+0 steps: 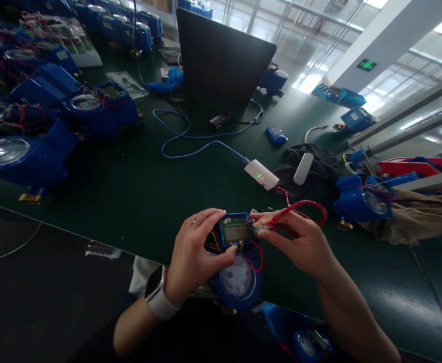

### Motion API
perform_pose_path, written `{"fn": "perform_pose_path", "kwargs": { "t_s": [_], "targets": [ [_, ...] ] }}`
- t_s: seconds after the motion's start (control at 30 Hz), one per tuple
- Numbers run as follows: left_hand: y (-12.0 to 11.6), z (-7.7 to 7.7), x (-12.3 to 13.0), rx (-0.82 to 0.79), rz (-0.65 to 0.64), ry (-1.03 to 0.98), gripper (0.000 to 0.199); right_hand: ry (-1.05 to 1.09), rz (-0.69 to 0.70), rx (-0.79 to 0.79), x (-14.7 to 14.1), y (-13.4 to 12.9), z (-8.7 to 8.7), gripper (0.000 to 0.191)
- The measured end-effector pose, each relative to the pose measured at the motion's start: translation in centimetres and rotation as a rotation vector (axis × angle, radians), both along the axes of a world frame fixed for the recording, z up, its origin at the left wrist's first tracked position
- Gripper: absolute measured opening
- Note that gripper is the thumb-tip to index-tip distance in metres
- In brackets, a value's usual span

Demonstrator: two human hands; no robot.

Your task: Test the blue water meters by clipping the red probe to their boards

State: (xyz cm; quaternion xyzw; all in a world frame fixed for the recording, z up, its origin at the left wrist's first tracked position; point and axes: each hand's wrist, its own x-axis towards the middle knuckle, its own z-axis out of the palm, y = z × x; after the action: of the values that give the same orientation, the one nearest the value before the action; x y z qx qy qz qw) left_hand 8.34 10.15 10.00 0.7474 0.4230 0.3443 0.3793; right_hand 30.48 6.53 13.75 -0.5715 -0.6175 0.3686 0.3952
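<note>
In front of me a blue water meter (238,282) stands at the table's near edge, its round clear dial facing up. Above the dial is its opened electronics box with a display circuit board (236,231) and thin coloured wires. My left hand (202,247) grips this box from the left, thumb on its near edge and fingers at its far corner. In the fingers of my right hand (292,234) is a connector (263,228), pressed at the board's right side. A red cable (315,204) loops from it to a white adapter box (262,174) with green and red lights.
A blue cable (194,136) runs from the adapter box toward a black laptop (221,55). Several blue meters (20,151) crowd the left side. To the right lie a dark cloth (319,166) with a white object on it, another meter (368,201) and a brown cloth (429,212).
</note>
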Motion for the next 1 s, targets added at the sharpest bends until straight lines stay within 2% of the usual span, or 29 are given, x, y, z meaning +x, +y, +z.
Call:
{"fn": "perform_pose_path", "kwargs": {
  "t_s": [0.6,0.8,0.9,1.0],
  "targets": [
    [-0.01,-0.08,-0.05,0.001,0.001,-0.003,0.052,0.015,-0.006,0.000,0.00,0.09,0.13,0.012],
    [-0.09,-0.19,-0.27,-0.001,0.011,0.000,0.051,0.138,-0.041,-0.018,-0.48,0.01,-0.11,0.012],
    [-0.14,-0.14,-0.37,-0.013,0.011,0.003,0.052,0.208,-0.101,0.041,-0.78,-0.26,0.15,0.010],
    [-0.17,-0.07,-0.36,-0.018,0.008,0.013,0.052,0.259,-0.156,0.177,-0.33,-0.49,0.83,0.008]
  ]
}}
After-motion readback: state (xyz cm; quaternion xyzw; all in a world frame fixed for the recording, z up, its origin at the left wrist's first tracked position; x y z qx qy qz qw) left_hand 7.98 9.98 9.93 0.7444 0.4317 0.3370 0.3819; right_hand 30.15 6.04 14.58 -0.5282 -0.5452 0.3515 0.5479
